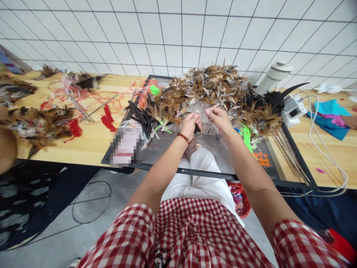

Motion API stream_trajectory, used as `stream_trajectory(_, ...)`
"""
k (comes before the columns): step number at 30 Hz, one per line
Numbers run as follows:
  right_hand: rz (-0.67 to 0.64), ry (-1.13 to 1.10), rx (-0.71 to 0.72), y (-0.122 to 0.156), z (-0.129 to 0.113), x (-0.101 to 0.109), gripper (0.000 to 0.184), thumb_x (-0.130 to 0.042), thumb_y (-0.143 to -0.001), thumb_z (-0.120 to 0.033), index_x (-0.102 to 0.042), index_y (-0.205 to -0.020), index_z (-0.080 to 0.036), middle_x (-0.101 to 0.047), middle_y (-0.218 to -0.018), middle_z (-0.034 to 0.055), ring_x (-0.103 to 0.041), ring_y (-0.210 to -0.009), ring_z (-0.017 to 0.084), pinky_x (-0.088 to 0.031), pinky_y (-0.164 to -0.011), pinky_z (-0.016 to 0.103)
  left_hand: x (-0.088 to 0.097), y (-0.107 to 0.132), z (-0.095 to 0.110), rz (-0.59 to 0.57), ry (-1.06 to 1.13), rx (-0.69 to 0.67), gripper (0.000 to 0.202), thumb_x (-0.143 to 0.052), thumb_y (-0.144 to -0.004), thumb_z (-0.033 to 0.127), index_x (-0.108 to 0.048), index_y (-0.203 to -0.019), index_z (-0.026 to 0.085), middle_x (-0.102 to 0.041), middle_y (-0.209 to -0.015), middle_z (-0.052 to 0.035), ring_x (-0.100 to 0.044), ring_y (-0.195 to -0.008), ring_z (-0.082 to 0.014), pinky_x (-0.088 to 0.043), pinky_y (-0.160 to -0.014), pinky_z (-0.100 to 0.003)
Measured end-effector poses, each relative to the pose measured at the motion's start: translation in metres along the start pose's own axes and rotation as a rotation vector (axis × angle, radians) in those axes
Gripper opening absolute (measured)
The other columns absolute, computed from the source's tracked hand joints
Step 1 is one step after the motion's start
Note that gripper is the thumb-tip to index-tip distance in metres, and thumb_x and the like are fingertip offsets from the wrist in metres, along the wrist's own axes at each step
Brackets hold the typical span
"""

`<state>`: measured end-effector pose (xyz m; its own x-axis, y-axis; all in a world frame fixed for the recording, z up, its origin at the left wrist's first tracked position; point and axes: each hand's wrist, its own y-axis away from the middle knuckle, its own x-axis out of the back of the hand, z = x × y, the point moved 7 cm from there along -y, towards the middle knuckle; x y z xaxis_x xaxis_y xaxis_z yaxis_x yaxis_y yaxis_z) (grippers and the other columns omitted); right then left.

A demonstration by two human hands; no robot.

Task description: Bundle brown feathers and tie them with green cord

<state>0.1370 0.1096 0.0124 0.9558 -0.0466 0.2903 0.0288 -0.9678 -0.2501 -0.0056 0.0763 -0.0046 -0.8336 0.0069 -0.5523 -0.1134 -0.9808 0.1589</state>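
Observation:
My left hand [192, 123] is closed in a fist over the glass table top [217, 156], gripping a small dark feather that sticks out below the fingers. A red bead bracelet circles that wrist. My right hand [217, 116] is pinched shut just to its right, holding something too small to name. A big pile of brown and black feathers [214, 87] arcs right behind both hands. Bundles of feathers tied with green string [164, 111] lie left of my left hand.
Green string [247, 137] and thin sticks [290, 156] lie on the right of the glass. A white device with cable [292, 108] and a grey bottle [275, 76] stand at right. Red cords and feathers [72, 111] cover the wooden table at left; another person sits there.

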Motion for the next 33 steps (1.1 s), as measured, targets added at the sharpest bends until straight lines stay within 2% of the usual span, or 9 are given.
stream_trajectory(3, -0.149, 0.257, 0.064, 0.003, -0.007, 0.001, 0.014, -0.068, -0.079, -0.027, -0.075, -0.086, -0.017, -0.066, -0.077, 0.0024, -0.055, -0.072, 0.015, -0.045, -0.074, 0.03, 0.008, -0.001, 0.008, 0.102, -0.003, -0.022, 0.028, -0.053, -0.102, 0.019, -0.052, -0.074, 0.018, -0.038, -0.05, 0.0093, -0.041, -0.041, -0.0053, -0.036, -0.047, -0.018)
stream_trajectory(6, -0.379, 0.547, 0.237, 0.015, -0.021, -0.012, 0.022, -0.063, -0.077, -0.014, -0.081, -0.088, -0.019, -0.072, -0.09, 0.0072, -0.063, -0.088, 0.021, -0.047, -0.087, 0.034, 0.017, -0.003, 0.018, 0.192, -0.041, -0.062, 0.029, -0.053, -0.102, 0.018, -0.052, -0.072, 0.017, -0.037, -0.049, 0.0094, -0.037, -0.039, -0.004, -0.029, -0.043, -0.017)
stream_trajectory(8, -0.447, 0.655, 0.265, 0.021, -0.025, -0.018, 0.028, -0.06, -0.081, -0.013, -0.082, -0.096, -0.019, -0.074, -0.097, 0.0092, -0.065, -0.094, 0.022, -0.047, -0.091, 0.035, 0.02, -0.004, 0.022, 0.222, -0.061, -0.078, 0.03, -0.052, -0.102, 0.018, -0.052, -0.072, 0.017, -0.038, -0.049, 0.0092, -0.036, -0.039, -0.0036, -0.026, -0.042, -0.017)
stream_trajectory(13, -0.223, 0.801, -0.011, 0.018, -0.013, -0.013, 0.028, -0.066, -0.088, -0.028, -0.079, -0.11, -0.016, -0.077, -0.099, 0.0108, -0.066, -0.093, 0.024, -0.048, -0.082, 0.034, 0.021, -0.004, 0.02, 0.25, -0.079, -0.066, 0.03, -0.054, -0.101, 0.019, -0.051, -0.072, 0.018, -0.038, -0.048, 0.0096, -0.035, -0.038, -0.0036, -0.026, -0.042, -0.017)
stream_trajectory(16, -0.132, 0.795, -0.052, 0.014, -0.006, -0.017, 0.031, -0.068, -0.089, -0.033, -0.078, -0.113, -0.017, -0.078, -0.101, 0.0098, -0.067, -0.098, 0.025, -0.048, -0.084, 0.034, 0.02, -0.005, 0.018, 0.239, -0.087, -0.071, 0.029, -0.053, -0.102, 0.019, -0.052, -0.073, 0.017, -0.038, -0.048, 0.0097, -0.035, -0.038, -0.0031, -0.026, -0.042, -0.016)
stream_trajectory(20, -0.094, 0.76, -0.108, 0.008, 0.004, -0.021, 0.02, -0.067, -0.086, -0.029, -0.08, -0.097, -0.019, -0.078, -0.094, 0.0079, -0.067, -0.09, 0.023, -0.047, -0.079, 0.034, 0.022, -0.006, 0.017, 0.243, -0.095, -0.069, 0.029, -0.052, -0.102, 0.018, -0.052, -0.073, 0.017, -0.038, -0.048, 0.0095, -0.036, -0.039, -0.0036, -0.027, -0.043, -0.017)
stream_trajectory(24, 0.012, 0.458, -0.154, 0.001, 0.007, -0.007, 0.012, -0.066, -0.081, -0.025, -0.074, -0.077, -0.017, -0.069, -0.07, 0.0014, -0.057, -0.066, 0.015, -0.043, -0.068, 0.029, 0.025, -0.007, 0.017, 0.257, -0.085, -0.069, 0.028, -0.053, -0.101, 0.019, -0.052, -0.073, 0.018, -0.038, -0.048, 0.009, -0.037, -0.04, -0.0038, -0.028, -0.043, -0.017)
stream_trajectory(28, -0.034, 0.242, -0.177, -0.007, 0.01, -0.007, 0.015, -0.071, -0.075, -0.029, -0.07, -0.067, -0.017, -0.059, -0.056, -0.0028, -0.046, -0.054, 0.011, -0.038, -0.058, 0.027, 0.024, -0.006, 0.017, 0.262, -0.087, -0.068, 0.027, -0.057, -0.099, 0.023, -0.052, -0.073, 0.018, -0.039, -0.049, 0.0091, -0.038, -0.04, -0.0037, -0.029, -0.044, -0.017)
stream_trajectory(33, -0.081, 0.484, -0.203, -0.021, 0.015, -0.021, 0.009, -0.074, -0.076, -0.022, -0.074, -0.07, -0.016, -0.064, -0.058, 0.0009, -0.055, -0.058, 0.014, -0.045, -0.064, 0.03, 0.025, -0.006, 0.016, 0.279, -0.095, -0.061, 0.028, -0.053, -0.101, 0.019, -0.053, -0.073, 0.017, -0.039, -0.049, 0.0092, -0.038, -0.04, -0.0038, -0.028, -0.044, -0.017)
